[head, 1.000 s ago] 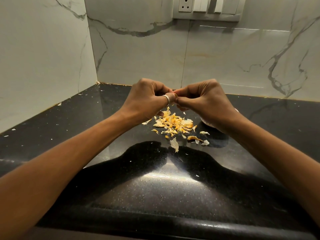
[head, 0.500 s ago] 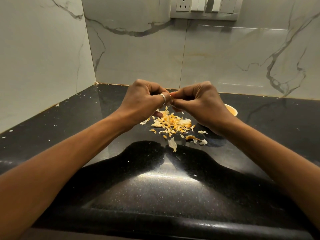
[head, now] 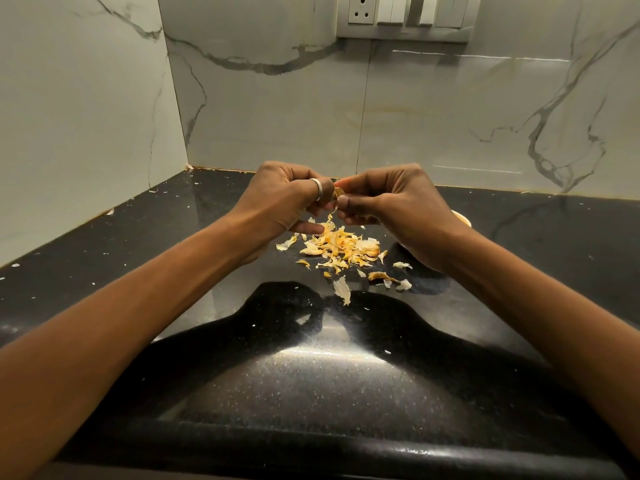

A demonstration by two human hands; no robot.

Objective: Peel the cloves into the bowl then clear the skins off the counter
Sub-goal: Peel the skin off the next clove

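Over a black stone bench [head: 311, 375], my two hands meet at the centre of the frame with a garlic clove [head: 337, 193] caught between them. My left grip [head: 280, 199], a silver ring [head: 318, 189] on one finger, has its fingers curled and pinches the clove from the 9 o'clock side. My right grip [head: 398, 206] pinches the same clove from 3 o'clock, thumb and forefinger pressed together on it, the other fingers tucked under. The clove sits right at the fingertips of both, raised off the bench, with only a small yellow patch of it in view.

Directly below the clove, toward 6 o'clock, lies a loose heap of peeled skins [head: 341, 247], yellow and papery. A few stray flakes lie scattered out from the heap toward 5 and 6 o'clock. The little finger of my left grip reaches down close to the heap's 10 o'clock edge; whether it touches I cannot tell.

The bowl [head: 462, 218] stands at 2 o'clock from the heap, mostly hidden behind my right wrist, only a slice of pale rim in sight. A switch plate [head: 405, 15] hangs on the marble wall [head: 277, 116] at 12 o'clock.
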